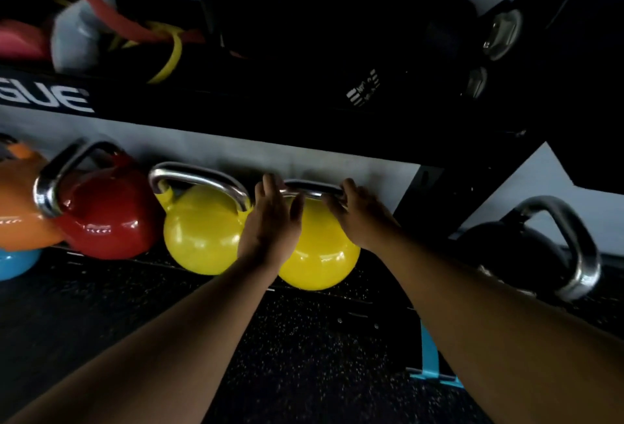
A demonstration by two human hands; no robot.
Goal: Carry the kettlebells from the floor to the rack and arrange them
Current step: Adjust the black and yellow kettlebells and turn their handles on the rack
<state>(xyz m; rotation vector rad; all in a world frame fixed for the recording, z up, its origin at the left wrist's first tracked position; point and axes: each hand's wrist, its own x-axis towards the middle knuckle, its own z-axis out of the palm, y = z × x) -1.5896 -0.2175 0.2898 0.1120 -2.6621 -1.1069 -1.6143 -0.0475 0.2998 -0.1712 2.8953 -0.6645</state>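
A yellow kettlebell [320, 261] with a steel handle stands on the rack's low shelf [371, 302], under the upper shelf. My right hand [361, 217] curls around the right end of its handle. My left hand [270, 224] rests against the handle's left end and the bell's side, fingers stretched and apart. To the left in the same row stand a second yellow kettlebell [199, 231], a red one [108, 217] and an orange one [17, 217]. A black kettlebell [526, 255] sits to the right of the rack's upright.
The black upper shelf [236, 113] hangs low over the row and holds resistance bands [169, 49], dark straps and bags. A blue kettlebell [13, 265] peeks in at the far left. A black upright [472, 194] stands right of my hands. A light blue object [432, 366] lies on the speckled floor.
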